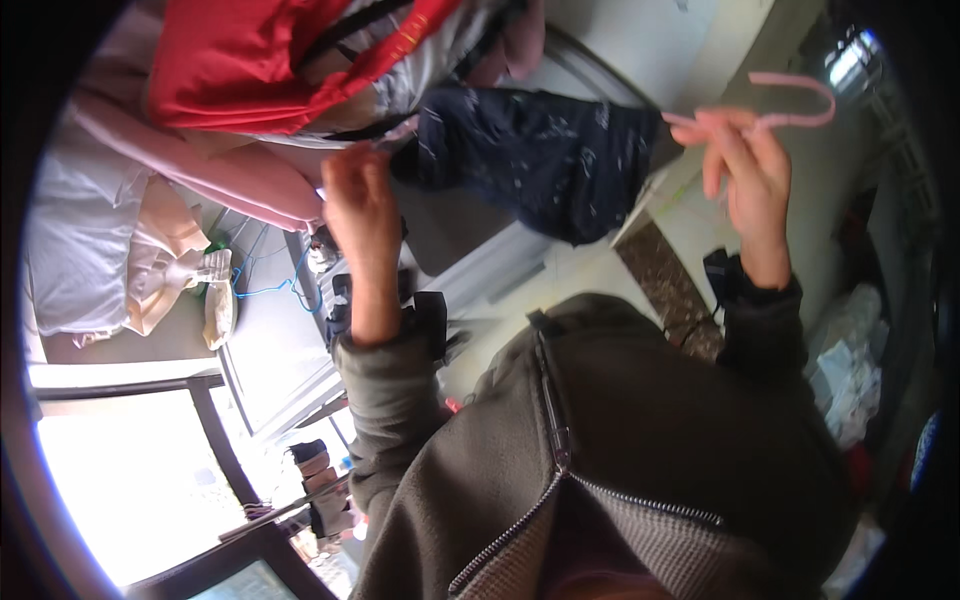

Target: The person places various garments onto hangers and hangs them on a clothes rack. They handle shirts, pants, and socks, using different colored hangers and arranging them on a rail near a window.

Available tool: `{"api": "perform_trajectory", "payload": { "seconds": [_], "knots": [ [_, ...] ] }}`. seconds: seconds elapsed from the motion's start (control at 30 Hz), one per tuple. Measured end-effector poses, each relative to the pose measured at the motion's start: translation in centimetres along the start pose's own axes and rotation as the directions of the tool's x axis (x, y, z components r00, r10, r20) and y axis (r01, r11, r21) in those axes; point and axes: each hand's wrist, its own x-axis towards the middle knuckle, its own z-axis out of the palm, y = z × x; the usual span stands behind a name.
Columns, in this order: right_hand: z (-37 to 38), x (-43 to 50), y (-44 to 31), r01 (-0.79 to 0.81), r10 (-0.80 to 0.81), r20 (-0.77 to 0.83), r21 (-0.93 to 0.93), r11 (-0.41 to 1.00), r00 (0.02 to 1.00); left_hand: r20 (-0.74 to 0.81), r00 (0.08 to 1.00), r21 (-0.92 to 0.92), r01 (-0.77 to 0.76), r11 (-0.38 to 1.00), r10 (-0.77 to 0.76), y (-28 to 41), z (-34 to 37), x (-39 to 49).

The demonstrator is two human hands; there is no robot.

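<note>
My right hand (pixel 754 169) grips a pink clothes hanger (pixel 814 116) below its hook, and the hook curves out to the right. A dark garment with a fine light pattern (pixel 540 157) stretches leftward from the hanger's neck. The rest of the hanger is hidden at the cloth. Beside the garment's far left end is my left hand (pixel 361 199), fingers curled and blurred by motion. Whether it pinches a small pale strip near its fingertips cannot be made out.
A red bag or garment (pixel 232 67) and pink cloth (pixel 202 157) lie heaped beyond my left hand. White cloth (pixel 86 232) and blue wire hangers (pixel 262 289) sit further left. A bright window or doorway (pixel 142 480) is lower left. Crumpled plastic (pixel 851 367) lies at right.
</note>
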Motion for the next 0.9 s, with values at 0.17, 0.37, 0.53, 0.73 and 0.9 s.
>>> {"api": "perform_trajectory", "payload": {
  "seconds": [0.17, 0.37, 0.53, 0.73, 0.9],
  "knots": [
    [2.2, 0.9, -0.4, 0.011, -0.018, 0.13, 0.057, 0.998, 0.991, 0.213, 0.777, 0.391, -0.623, 0.678, 0.592, 8.7, 0.2, -1.2],
    [4.8, 2.2, -0.2, 0.046, -0.057, 0.081, 0.133, 0.99, 0.995, 0.452, 0.828, 0.404, -0.521, 0.751, 0.331, 11.3, 1.8, -1.7],
    [4.3, 2.3, 0.5, 0.035, -0.041, 0.081, 0.075, 0.997, 0.996, 0.458, 0.732, 0.363, -0.671, 0.646, 0.504, 11.0, 3.0, -2.1],
    [4.2, 2.6, 1.0, 0.136, -0.16, 0.117, 0.191, 0.972, 0.98, 0.43, 0.722, 0.391, -0.69, 0.609, 0.542, 11.5, 3.2, -2.3],
    [-0.7, 0.1, 4.3, 0.002, 0.029, -0.419, 0.074, 0.997, 0.907, 0.303, 0.804, 0.318, -0.591, 0.741, 0.512, 11.6, 1.1, -1.0]
  ]
}}
